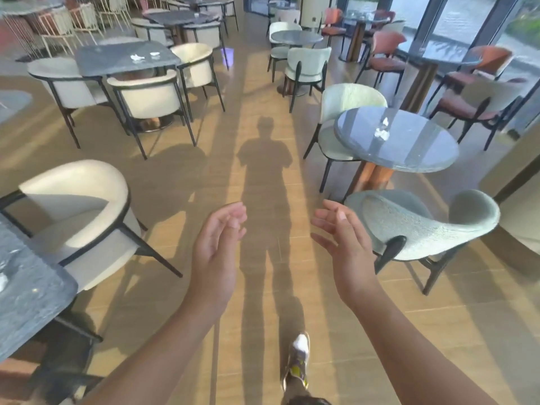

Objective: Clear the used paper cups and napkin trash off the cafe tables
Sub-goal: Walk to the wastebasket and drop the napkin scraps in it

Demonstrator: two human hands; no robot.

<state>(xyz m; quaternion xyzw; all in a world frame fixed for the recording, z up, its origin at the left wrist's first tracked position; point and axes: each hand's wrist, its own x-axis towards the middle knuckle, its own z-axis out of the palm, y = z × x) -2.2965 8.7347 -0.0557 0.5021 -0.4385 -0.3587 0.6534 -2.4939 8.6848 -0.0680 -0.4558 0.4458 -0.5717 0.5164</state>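
Both left hand (217, 244) and right hand (342, 244) are hanging empty and relaxed; person's probably risking bumping the green chair (423, 226) grabbing napkins (382, 133) off the round desk (415, 162).

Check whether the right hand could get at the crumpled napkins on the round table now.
Probably not yet. The right hand is open over the floor, short of the napkins on the round table, and a green chair stands at the table's near side. A step closer looks needed.
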